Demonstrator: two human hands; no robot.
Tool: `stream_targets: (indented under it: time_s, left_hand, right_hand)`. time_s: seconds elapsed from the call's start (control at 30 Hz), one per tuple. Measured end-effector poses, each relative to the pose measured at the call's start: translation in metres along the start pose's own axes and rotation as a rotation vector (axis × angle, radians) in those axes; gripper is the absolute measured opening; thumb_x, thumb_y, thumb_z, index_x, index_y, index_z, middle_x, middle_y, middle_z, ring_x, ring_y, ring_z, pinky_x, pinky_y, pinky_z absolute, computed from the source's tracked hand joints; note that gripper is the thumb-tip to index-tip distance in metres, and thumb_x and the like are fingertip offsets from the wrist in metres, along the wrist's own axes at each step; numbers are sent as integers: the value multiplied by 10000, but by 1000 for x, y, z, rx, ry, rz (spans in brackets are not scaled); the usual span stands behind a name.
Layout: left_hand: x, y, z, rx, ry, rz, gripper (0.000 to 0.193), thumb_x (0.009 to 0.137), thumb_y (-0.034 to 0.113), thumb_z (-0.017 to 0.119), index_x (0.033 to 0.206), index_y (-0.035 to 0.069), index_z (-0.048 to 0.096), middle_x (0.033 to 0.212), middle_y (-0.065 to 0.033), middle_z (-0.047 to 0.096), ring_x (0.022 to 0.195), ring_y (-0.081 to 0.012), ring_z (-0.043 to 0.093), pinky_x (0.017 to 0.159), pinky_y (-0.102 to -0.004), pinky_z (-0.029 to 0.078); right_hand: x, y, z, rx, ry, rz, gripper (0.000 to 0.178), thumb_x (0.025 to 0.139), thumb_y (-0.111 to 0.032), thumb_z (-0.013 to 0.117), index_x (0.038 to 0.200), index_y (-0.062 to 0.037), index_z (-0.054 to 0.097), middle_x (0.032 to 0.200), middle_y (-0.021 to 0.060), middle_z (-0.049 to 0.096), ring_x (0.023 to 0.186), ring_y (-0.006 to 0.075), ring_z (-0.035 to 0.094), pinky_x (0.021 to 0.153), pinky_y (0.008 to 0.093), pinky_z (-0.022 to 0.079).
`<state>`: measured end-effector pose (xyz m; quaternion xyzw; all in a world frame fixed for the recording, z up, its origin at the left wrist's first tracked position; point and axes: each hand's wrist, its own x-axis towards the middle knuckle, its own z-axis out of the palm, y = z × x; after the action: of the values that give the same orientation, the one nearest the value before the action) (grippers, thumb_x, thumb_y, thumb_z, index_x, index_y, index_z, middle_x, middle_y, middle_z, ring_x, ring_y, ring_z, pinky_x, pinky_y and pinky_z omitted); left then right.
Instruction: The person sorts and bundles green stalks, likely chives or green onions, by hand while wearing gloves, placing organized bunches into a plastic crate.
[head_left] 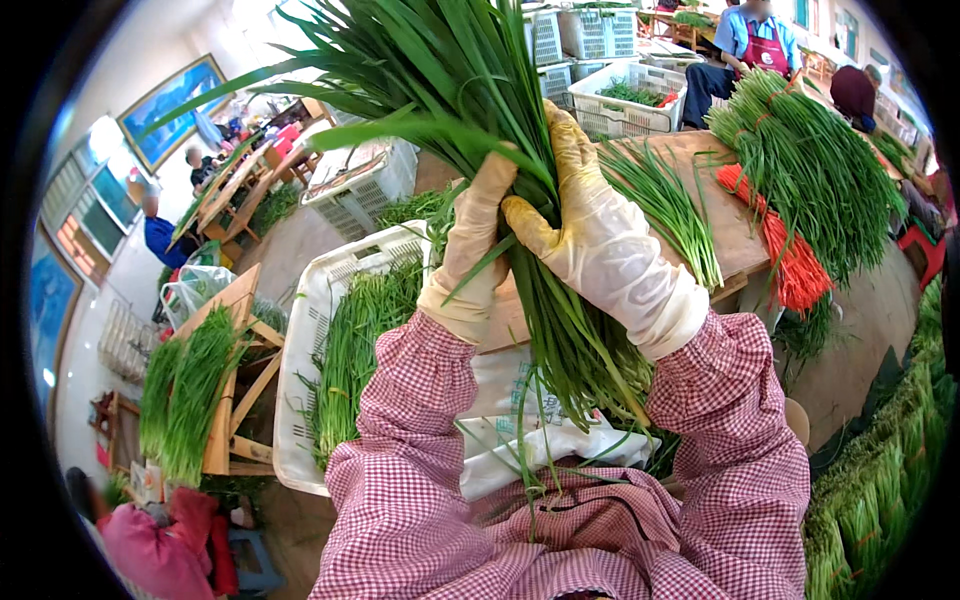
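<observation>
A large bunch of long, flat garlic chives (450, 90) is held up in front of me, leaf tips at the top, pale stem ends hanging toward my lap. My left hand (472, 240), in a whitish glove, is closed on its left side. My right hand (605, 235), in a glove stained yellow at the fingers, grips the other side with the thumb across the front. Some fingers are hidden behind the leaves. A few loose blades dangle below, above a white plastic sack (500, 455) by my lap.
A wooden table (740, 190) ahead right carries a thin row of chives (668, 205), a big tied pile (810, 170) and red ties (785, 245). A white crate of chives (290, 400) stands at left. More bundles (880, 480) line the right. Several people sit farther off.
</observation>
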<state>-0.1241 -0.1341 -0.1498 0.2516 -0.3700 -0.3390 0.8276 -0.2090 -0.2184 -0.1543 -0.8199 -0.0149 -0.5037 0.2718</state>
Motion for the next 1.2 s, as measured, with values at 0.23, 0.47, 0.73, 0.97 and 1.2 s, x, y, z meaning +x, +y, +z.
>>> stream_targets:
  time_s: [0.23,0.47,0.73,0.97,1.2]
  left_hand:
    - [-9,13,2,239,-122,-16,458,805,198,695,1194,35,518,1091,-56,592,980,-161,578,860,-300,496]
    - [-10,7,-11,537,180,171,436,842,342,602,1170,59,551,1113,-93,596,1020,-214,575,910,-340,474]
    - [17,74,-127,204,74,256,302,860,327,579,1027,77,608,943,-58,650,818,-174,635,737,-309,552]
    - [-9,82,-160,301,399,245,346,818,370,629,1011,83,612,944,-33,636,815,-169,625,711,-292,545]
    - [-19,65,-158,76,191,204,415,851,364,595,1132,65,536,966,-48,612,881,-179,604,848,-354,507]
  right_hand:
    - [1,-13,-16,-175,-141,45,742,818,-358,570,1365,28,252,1275,376,360,1059,475,504,851,440,484]
    - [-8,61,-31,-274,-262,-260,666,804,-341,602,1314,11,360,1277,257,445,1024,365,571,808,396,513]
    - [-138,96,-36,734,-785,849,373,949,-343,437,1101,-35,582,801,66,638,589,97,550,478,213,412]
    - [-213,78,-50,477,-746,1288,253,938,-259,498,937,-33,612,715,23,619,554,48,494,505,165,373]
    - [-150,78,-46,563,-287,932,287,900,-273,580,1104,-73,602,930,-24,631,709,48,510,632,180,402]
